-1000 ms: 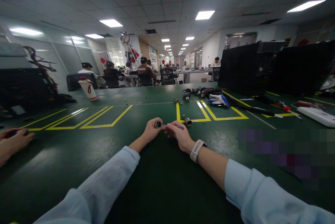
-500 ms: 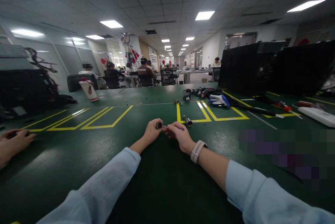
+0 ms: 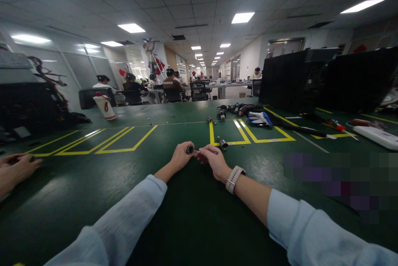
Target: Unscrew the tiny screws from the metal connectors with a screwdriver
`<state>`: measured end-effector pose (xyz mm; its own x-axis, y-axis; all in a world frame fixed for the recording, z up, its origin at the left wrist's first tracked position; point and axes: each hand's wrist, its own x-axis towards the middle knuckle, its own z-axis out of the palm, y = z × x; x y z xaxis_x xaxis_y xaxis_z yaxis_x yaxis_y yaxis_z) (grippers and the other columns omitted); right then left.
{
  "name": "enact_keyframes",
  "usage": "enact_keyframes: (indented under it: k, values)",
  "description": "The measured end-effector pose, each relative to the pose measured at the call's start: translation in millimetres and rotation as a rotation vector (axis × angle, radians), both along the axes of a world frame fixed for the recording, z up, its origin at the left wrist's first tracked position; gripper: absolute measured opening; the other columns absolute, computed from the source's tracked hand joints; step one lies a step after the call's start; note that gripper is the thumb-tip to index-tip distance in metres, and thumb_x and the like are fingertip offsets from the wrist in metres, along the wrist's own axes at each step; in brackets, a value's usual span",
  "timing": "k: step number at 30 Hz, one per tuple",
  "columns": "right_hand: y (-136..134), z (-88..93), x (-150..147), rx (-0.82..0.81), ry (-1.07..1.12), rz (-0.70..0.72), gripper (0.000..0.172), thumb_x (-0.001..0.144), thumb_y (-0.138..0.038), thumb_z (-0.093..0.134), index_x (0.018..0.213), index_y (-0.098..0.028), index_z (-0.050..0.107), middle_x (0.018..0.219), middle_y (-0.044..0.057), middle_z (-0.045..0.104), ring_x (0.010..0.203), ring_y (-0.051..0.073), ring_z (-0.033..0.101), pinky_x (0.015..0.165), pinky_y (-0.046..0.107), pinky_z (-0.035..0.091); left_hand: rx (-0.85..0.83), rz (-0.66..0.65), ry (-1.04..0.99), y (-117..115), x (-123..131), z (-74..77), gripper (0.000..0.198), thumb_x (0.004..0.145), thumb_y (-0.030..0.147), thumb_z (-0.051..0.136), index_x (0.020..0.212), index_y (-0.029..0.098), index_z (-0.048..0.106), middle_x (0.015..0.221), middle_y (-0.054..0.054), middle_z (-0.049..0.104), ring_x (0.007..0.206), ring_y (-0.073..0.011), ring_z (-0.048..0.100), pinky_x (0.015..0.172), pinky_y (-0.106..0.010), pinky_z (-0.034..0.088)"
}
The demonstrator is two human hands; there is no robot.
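Closed around a round metal part with a dark hollow end (image 3: 190,149) is my left hand (image 3: 179,157); the open end faces me. My right hand (image 3: 217,163) pinches a small screwdriver (image 3: 215,152), its purplish handle partly hidden by the fingers. The thin shaft points left and meets the rim of the round part; whether its tip touches a screw is too small to tell. Just beyond my right hand, a silver cylindrical metal piece (image 3: 222,143) lies on the green table (image 3: 174,224).
A smaller metal piece (image 3: 210,120), another cylinder (image 3: 222,115), a blue-and-white glove (image 3: 260,119) and a red-handled screwdriver (image 3: 338,126) lie farther back. A white cup (image 3: 105,106) stands left of them, black computer cases (image 3: 289,81) at right. A co-worker's hand (image 3: 20,170) rests at left.
The round part in my left hand has turned slightly, showing more of its open end. My right hand stays almost in place with the screwdriver.
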<state>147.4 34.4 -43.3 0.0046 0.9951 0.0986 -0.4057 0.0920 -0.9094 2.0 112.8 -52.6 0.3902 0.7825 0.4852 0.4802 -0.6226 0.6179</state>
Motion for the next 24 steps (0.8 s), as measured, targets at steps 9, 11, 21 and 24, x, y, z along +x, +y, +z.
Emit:
enact_keyframes:
  k: [9,11,21,24]
  values:
    - [4.6,-0.7,6.4,-0.039,0.062,0.071,0.019,0.062,-0.033,0.067,0.064,-0.017,0.056,0.07,0.003,0.068,0.063,0.014,0.06,0.056,0.026,0.042,-0.053,-0.083,-0.054,0.2,-0.7,-2.0,0.021,0.065,0.03,0.064,0.064,0.015,0.05,0.06,0.004,0.048,0.055,-0.0092,0.043,0.05,-0.02,0.036]
    - [5.0,-1.6,5.4,-0.034,0.067,0.064,0.02,0.062,-0.033,0.067,0.063,-0.018,0.055,0.069,0.003,0.068,0.063,0.014,0.06,0.056,0.026,0.042,-0.063,-0.09,-0.055,0.0,0.0,-1.6,0.023,0.065,0.033,0.065,0.064,0.015,0.05,0.059,0.004,0.047,0.054,-0.0089,0.043,0.05,-0.02,0.036]
    - [1.9,-2.0,2.2,-0.01,0.022,0.021,0.019,0.062,-0.031,0.068,0.059,-0.017,0.056,0.064,0.001,0.067,0.058,0.013,0.057,0.054,0.025,0.039,-0.061,-0.068,-0.033,2.5,0.0,-4.2,0.02,0.062,0.027,0.066,0.059,0.016,0.05,0.057,0.005,0.047,0.054,-0.0093,0.042,0.049,-0.02,0.034]
    - [2.7,-1.0,4.5,-0.029,0.04,0.049,0.018,0.063,-0.032,0.067,0.061,-0.017,0.056,0.066,0.002,0.068,0.06,0.013,0.058,0.054,0.025,0.04,-0.065,-0.083,-0.053,2.1,-0.8,-3.7,0.019,0.063,0.029,0.065,0.062,0.016,0.051,0.059,0.004,0.048,0.055,-0.0096,0.044,0.051,-0.02,0.036]
